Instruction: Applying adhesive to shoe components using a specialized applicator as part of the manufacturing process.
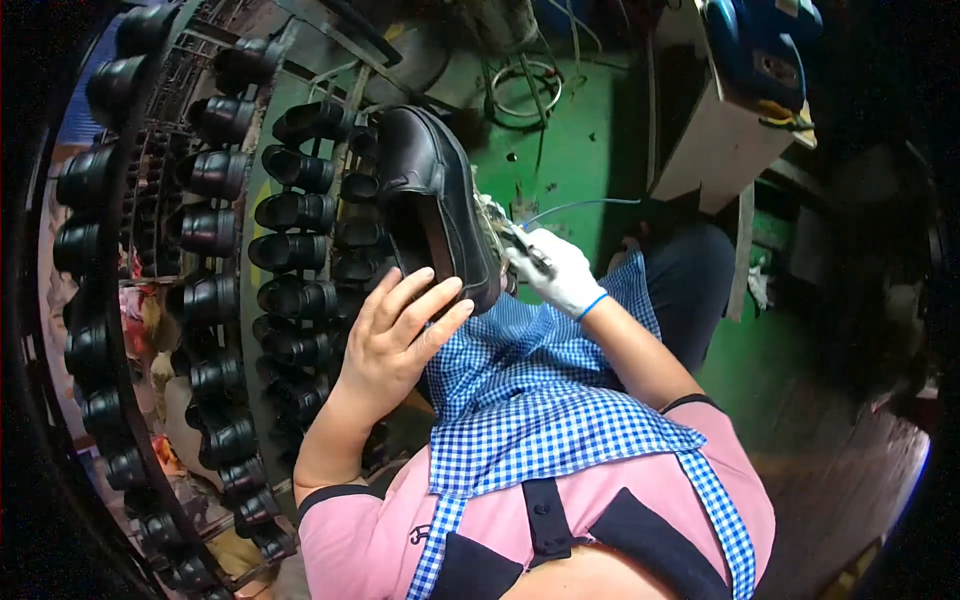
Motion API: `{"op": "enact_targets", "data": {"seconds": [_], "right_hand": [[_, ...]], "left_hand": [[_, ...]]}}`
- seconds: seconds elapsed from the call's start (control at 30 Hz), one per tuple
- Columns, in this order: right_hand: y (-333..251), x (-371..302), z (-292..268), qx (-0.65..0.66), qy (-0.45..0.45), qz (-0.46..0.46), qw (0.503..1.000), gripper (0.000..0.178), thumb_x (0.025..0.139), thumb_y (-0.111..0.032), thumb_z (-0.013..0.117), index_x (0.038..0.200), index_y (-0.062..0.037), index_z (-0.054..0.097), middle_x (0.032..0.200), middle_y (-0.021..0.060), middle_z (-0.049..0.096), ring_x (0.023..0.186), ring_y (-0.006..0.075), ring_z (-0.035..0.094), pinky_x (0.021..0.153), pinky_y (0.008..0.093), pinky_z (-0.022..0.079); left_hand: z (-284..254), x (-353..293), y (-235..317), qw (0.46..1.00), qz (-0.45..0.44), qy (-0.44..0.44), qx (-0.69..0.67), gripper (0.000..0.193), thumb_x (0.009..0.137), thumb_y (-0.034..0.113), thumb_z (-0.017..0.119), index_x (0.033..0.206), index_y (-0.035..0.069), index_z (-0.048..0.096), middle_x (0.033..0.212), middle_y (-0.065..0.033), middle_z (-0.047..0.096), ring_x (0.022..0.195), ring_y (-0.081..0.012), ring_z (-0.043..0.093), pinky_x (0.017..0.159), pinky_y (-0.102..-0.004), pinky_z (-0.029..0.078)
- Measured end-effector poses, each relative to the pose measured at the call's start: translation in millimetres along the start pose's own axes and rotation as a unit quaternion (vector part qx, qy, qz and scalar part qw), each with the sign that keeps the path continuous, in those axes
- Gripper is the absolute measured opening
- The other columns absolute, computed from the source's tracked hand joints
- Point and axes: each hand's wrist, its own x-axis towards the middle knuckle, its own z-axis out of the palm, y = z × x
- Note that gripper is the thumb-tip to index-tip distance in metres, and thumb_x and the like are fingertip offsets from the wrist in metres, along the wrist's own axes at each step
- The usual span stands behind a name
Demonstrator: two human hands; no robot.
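Nearest, pink shirt (370,535) and blue-checked apron (560,425); leftmost, rows of dark shoes (207,230); then bare left hand (395,335), fingers spread over the heel of a black shoe (452,205), held up beyond the apron; long axis leans slightly left, toe pointing away, heel toward the person; upper smooth, glossy; white-gloved right hand (562,275) grips a dark tool (530,247) beside the sole.
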Motion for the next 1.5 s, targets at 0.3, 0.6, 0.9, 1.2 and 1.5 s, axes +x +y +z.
{"op": "enact_targets", "data": {"seconds": [0.3, 0.6, 0.9, 1.2, 1.5], "right_hand": [[-43.7, -75.6, -79.3, 0.300, -0.092, 0.103, 0.944, 0.034, 0.098, -0.027, 0.064, 0.119, 0.0001, 0.062, 0.087, 0.0015, 0.063, 0.071, 0.0064, 0.057, 0.063, 0.0215, 0.049], [-46.6, -77.6, -77.2, 0.216, -0.022, -0.043, 0.975, 0.024, 0.095, -0.026, 0.068, 0.103, -0.0031, 0.068, 0.084, 0.0066, 0.059, 0.071, 0.0158, 0.059, 0.065, 0.0287, 0.048], [-55.3, -74.8, -78.9, 0.210, -0.014, -0.027, 0.977, 0.021, 0.093, -0.025, 0.069, 0.101, -0.0053, 0.067, 0.081, 0.0097, 0.058, 0.069, 0.0233, 0.059, 0.063, 0.0326, 0.047], [-56.9, -81.8, -81.6, 0.094, 0.028, -0.063, 0.993, 0.024, 0.091, -0.031, 0.072, 0.093, -0.0085, 0.066, 0.078, 0.0102, 0.061, 0.065, 0.0279, 0.063, 0.059, 0.0357, 0.050], [-58.1, -84.5, -90.8, 0.064, 0.074, -0.069, 0.993, 0.025, 0.090, -0.036, 0.073, 0.091, -0.0115, 0.066, 0.079, 0.0093, 0.063, 0.067, 0.0284, 0.066, 0.059, 0.0359, 0.052]], "left_hand": [[-18.5, 31.0, -7.1, 0.990, 0.104, -0.084, 0.030, 0.038, 0.080, 0.010, 0.065, 0.118, 0.013, 0.071, 0.135, 0.0001, 0.061, 0.121, -0.0228, 0.058, 0.093, -0.0353, 0.055], [-17.3, 45.3, -5.9, 0.990, 0.114, -0.077, 0.025, 0.039, 0.077, 0.010, 0.066, 0.115, 0.013, 0.073, 0.131, -0.0009, 0.063, 0.112, -0.0224, 0.061, 0.085, -0.0347, 0.057], [-15.8, 49.5, -6.0, 0.991, 0.115, -0.072, 0.021, 0.041, 0.074, 0.009, 0.068, 0.114, 0.014, 0.073, 0.131, -0.0022, 0.063, 0.111, -0.0228, 0.062, 0.084, -0.0345, 0.057], [-18.1, 61.3, -6.2, 0.989, 0.113, -0.089, 0.028, 0.039, 0.077, 0.011, 0.066, 0.115, 0.016, 0.073, 0.129, -0.0033, 0.064, 0.114, -0.0237, 0.061, 0.094, -0.0415, 0.056], [-13.4, 87.6, -8.4, 0.993, 0.084, -0.083, 0.018, 0.036, 0.083, 0.014, 0.067, 0.118, 0.020, 0.073, 0.125, -0.0048, 0.065, 0.121, -0.0272, 0.061, 0.105, -0.0510, 0.048]]}}
